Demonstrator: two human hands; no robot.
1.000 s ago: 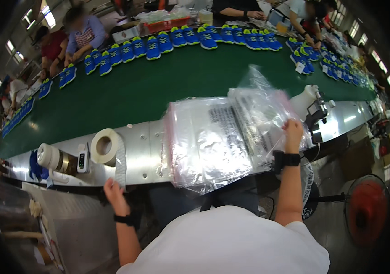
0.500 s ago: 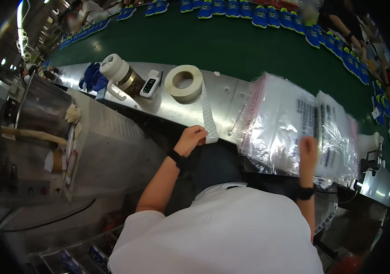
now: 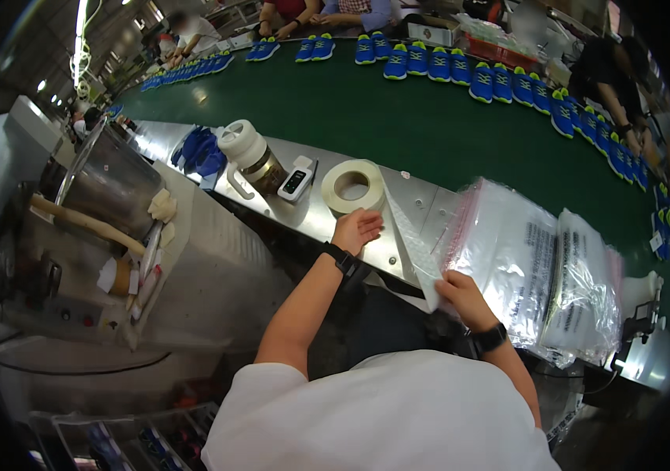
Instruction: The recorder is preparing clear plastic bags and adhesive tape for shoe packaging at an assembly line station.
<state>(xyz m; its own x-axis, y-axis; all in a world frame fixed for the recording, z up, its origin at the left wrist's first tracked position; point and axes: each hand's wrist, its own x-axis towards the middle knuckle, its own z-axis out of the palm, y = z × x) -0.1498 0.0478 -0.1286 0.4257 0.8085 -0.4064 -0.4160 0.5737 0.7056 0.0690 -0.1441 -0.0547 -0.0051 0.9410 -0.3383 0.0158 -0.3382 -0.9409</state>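
1. Here's the right hand (image 3: 464, 297), pinching the loose end of the whitish strip (image 3: 407, 239); the left hand (image 3: 357, 230) grips nothing, fingers loosely curled at the roll's near side. Contact there? Can't tell.
2. The tape roll (image 3: 343, 207) lies flat on the metal worktop (image 3: 382, 255), its strip slanting from the right side out past the front edge.
3. Good technique, I'd say: a low, even pull, left hand steadying the roll, strip kept from twisting.
4. Watch that front edge, it could crease the strip.
5. Tight sides: plastic bags (image 3: 500, 255) just beside the right hand, a small white device (image 3: 297, 180) near the roll's left. The roomier way looks bodyward.
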